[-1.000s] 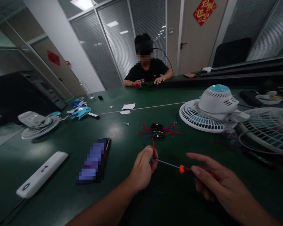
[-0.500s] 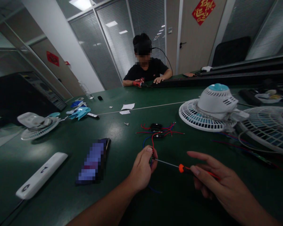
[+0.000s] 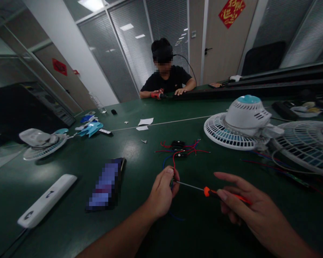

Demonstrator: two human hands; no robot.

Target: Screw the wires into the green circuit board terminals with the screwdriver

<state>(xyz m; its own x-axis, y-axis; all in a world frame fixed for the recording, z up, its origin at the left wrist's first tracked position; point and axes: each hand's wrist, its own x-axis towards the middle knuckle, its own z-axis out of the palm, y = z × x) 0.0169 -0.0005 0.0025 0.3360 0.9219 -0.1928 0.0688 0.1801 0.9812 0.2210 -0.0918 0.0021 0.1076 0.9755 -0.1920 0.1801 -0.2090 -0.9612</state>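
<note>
My left hand (image 3: 163,193) is pinched closed around a small part at the end of a red wire (image 3: 174,161); the part itself is mostly hidden by my fingers. My right hand (image 3: 247,209) grips an orange-handled screwdriver (image 3: 211,192), forefinger stretched out above it. The thin metal shaft points left and its tip meets the part in my left fingers. The red wire runs up to a tangle of red and blue wires with small black parts (image 3: 180,148) lying on the green table (image 3: 140,150).
A phone (image 3: 106,183) and a white remote-like bar (image 3: 47,200) lie to the left. A white fan body on its grille (image 3: 242,123) and a second grille (image 3: 307,147) sit at the right. Another fan (image 3: 40,141) is far left. A person (image 3: 165,77) works across the table.
Almost nothing has moved; both hands hold the same pose, with the screwdriver tip still at the part in my left fingers. The view has shifted very slightly.
</note>
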